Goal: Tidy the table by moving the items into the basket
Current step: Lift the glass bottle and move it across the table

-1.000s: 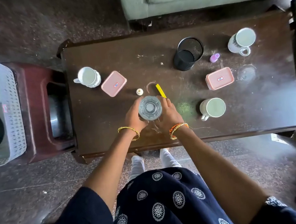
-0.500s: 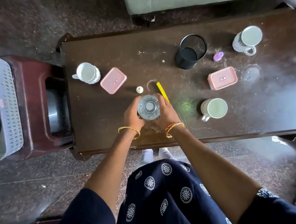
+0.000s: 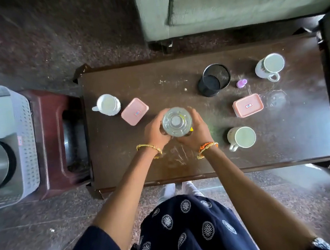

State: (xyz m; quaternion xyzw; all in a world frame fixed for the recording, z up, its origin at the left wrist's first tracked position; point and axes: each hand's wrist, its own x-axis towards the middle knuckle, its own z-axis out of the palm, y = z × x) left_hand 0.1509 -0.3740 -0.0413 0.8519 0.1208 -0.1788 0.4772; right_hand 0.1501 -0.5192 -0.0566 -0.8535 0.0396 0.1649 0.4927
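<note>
Your left hand and right hand curl round the ribbed clear glass jar, above the scratched dark wooden table.

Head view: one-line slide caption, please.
Both hands, left hand and right hand, grip a clear glass jar over the dark wooden table.

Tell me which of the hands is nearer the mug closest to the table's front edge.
Right. The right hand grips the clear glass jar on the side facing that mug; the left hand grips the jar's far side, farther from it.
</note>
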